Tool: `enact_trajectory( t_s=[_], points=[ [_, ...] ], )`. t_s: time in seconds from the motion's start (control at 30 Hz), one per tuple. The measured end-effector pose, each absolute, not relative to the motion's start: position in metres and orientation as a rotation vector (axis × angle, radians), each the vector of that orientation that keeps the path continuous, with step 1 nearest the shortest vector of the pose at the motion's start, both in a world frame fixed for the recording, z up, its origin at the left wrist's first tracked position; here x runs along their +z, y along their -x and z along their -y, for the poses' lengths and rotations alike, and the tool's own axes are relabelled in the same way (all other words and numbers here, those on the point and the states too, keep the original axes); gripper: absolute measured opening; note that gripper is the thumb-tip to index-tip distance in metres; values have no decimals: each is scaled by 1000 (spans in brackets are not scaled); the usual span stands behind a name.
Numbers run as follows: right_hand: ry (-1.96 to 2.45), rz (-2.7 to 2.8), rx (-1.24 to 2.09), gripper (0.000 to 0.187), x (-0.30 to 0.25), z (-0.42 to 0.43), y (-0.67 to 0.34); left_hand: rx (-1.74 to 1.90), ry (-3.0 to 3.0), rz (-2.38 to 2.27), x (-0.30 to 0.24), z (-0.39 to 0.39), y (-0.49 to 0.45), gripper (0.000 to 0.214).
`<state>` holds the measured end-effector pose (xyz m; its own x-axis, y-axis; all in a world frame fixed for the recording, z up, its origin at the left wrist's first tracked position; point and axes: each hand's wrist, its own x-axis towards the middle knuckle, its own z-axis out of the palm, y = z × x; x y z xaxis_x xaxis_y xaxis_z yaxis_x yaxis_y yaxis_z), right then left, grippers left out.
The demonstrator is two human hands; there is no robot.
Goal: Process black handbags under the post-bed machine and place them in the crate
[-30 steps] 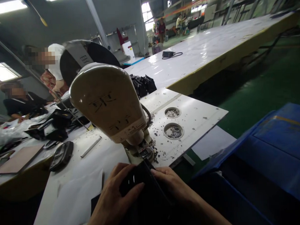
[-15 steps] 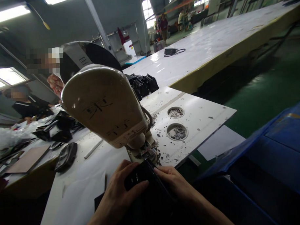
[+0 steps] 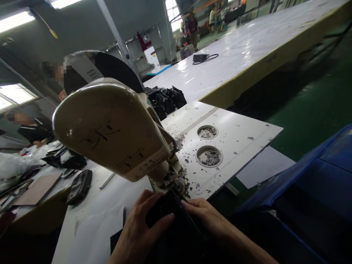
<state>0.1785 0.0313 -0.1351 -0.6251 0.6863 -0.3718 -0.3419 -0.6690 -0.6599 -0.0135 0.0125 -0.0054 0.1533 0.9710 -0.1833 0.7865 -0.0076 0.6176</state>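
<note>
Black piece (image 3: pixel 163 209) pinched between both hands under the machine head (image 3: pixel 112 130).
Head view: left hand (image 3: pixel 139 235) clamps its 9 o'clock edge, right hand (image 3: pixel 206 217) its 3 o'clock edge, equally near; its long axis runs toward 12 o'clock, tip at the presser (image 3: pixel 173 184) on the table (image 3: pixel 240 141).

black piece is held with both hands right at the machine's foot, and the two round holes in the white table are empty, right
Not quite: in the head view both round holes hold grey scraps. The rest stands: left hand and right hand hold the black piece at the machine.
</note>
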Motion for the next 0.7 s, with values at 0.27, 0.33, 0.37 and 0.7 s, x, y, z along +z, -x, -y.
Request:
enact_trajectory(
  t_s=[0.27,0.33,0.37,0.7],
  points=[
    [843,676,2245,68,-137,-39,-173,431,-1885,-1695,-3,-21,14,42],
    [854,663,2234,68,-139,-40,-171,470,-1883,-1700,-7,-24,14,42],
    [858,657,2233,67,-140,-40,-171,470,-1882,-1697,-8,-25,14,42],
    [884,653,2248,65,-142,-40,-171,441,-1944,-1760,-14,-24,19,44]
  ],
)
